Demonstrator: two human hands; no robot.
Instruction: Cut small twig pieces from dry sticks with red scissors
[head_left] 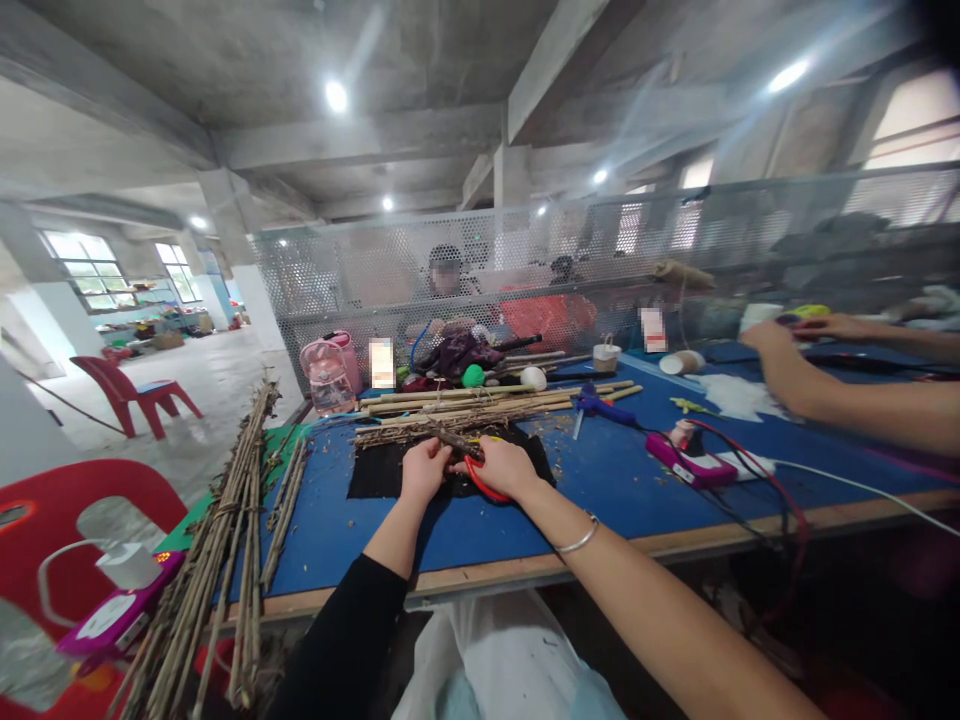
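My left hand [424, 470] is closed, its thumb and fingers pinching a short brown twig [459, 443] above a black cloth [379, 474]. Close beside it, my right hand [507, 467] is wrapped around red-handled scissors [489, 484]; a bit of yellow shows at the fingers, and the blades are hidden. The right fingers also touch the twig's end. Just beyond both hands lies a row of thin twigs [390, 434], with thicker pale sticks [405, 404] behind it. Small bark scraps are scattered around the cloth.
A long twig bundle [225, 520] overhangs the table's left edge. To the right lie a blue glue gun [606, 408], a purple power strip [690, 462] and cables. A co-worker's arms [847, 370] reach in at right. A mesh screen [337, 290] stands behind.
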